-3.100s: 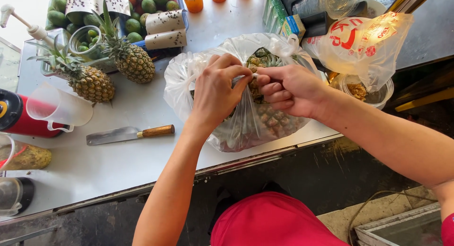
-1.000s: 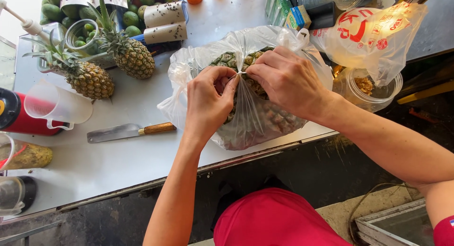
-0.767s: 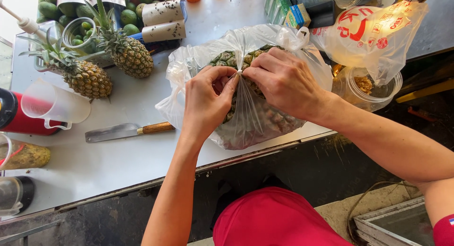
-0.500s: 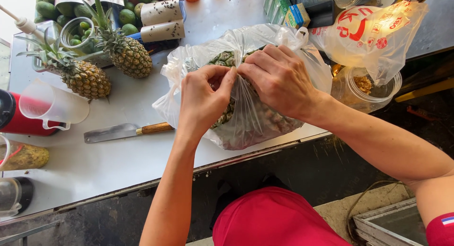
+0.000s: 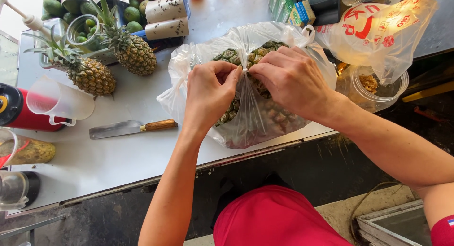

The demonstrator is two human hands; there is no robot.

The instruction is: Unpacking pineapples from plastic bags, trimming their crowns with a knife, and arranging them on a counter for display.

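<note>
1. The clear plastic bag sits on the white bench near its front edge, and it holds a pineapple whose skin shows through the film.
2. The left hand and the right hand meet above the bag. Each one pinches a gathered strip of the film between thumb and fingertips, so both grips are closed on the bag.
3. To do the knot well, I think the two strips should be kept tight and short, close to the fruit, so the film does not slip from the fingertips.
4. The pull should be even on both sides; a hard pull on one side could tear the thin film.
5. The bag lies close to the bench edge, so it is wise to press it a little down while tying.
6. The knife with a wooden handle lies well apart on the left, beside two more pineapples.
</note>
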